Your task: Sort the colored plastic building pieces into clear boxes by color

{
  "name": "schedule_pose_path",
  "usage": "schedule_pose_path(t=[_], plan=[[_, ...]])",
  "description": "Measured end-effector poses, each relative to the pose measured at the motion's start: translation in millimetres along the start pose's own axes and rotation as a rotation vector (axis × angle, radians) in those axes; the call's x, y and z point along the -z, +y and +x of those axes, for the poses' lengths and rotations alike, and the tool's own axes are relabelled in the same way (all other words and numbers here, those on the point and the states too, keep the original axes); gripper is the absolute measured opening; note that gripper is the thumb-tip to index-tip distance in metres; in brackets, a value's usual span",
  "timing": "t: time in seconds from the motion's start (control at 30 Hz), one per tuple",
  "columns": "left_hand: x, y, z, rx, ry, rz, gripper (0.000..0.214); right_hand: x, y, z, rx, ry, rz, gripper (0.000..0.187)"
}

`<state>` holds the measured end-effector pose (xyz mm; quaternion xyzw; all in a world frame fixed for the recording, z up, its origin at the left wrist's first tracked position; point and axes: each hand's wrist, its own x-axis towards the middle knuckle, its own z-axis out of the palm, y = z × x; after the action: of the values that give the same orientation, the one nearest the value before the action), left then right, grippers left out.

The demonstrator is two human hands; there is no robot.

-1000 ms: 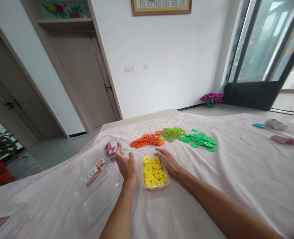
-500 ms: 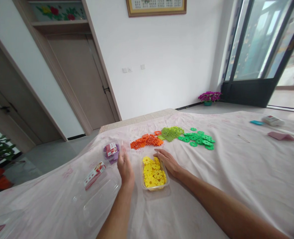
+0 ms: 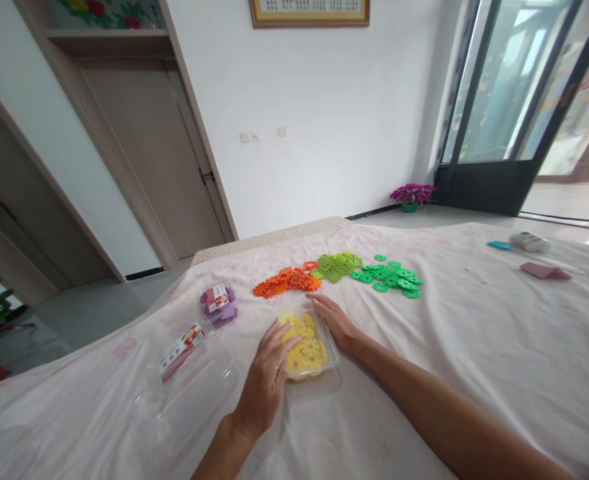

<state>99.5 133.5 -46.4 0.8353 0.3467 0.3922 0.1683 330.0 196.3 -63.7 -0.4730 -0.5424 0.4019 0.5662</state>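
Observation:
A clear plastic box of yellow flower-shaped plastic pieces (image 3: 305, 353) stands in the middle of the cloth. A clear lid (image 3: 332, 360) lies over it, so the pieces look hazy. My left hand (image 3: 267, 373) rests at its left side, fingers spread over the lid's top; its thumb is mostly hidden. Along the right side lies my right hand (image 3: 335, 321), its fingers stretched out and touching the box. Beyond them are heaps of orange pieces (image 3: 288, 282), lime-green pieces (image 3: 338, 265) and green pieces (image 3: 393, 277).
At left stands a box of purple pieces (image 3: 217, 305). Nearer lies an empty clear container (image 3: 194, 383) beside a labelled lid (image 3: 182, 352). At the far right are a white packet (image 3: 529, 241), a blue item (image 3: 500, 245) and a folded pink cloth (image 3: 544, 271).
My left hand has moved right and nearer, bringing the clear lid from beside the purple box onto the yellow pieces' box. My right hand stays at the box's right side. The view has shifted slightly.

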Motion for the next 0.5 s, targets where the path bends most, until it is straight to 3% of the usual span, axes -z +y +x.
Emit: schedule_pose_path(t=[0.3, 0.5], plan=[[-8.3, 5.1, -8.6, 0.187, 0.137, -0.236, 0.035, -4.9, -9.4, -4.9, 0.013, 0.008, -0.111, 0.051], [-6.6, 5.4, -7.1, 0.167, 0.155, -0.221, 0.03, -5.8, -3.6, -6.6, 0.03, 0.009, -0.027, 0.062]])
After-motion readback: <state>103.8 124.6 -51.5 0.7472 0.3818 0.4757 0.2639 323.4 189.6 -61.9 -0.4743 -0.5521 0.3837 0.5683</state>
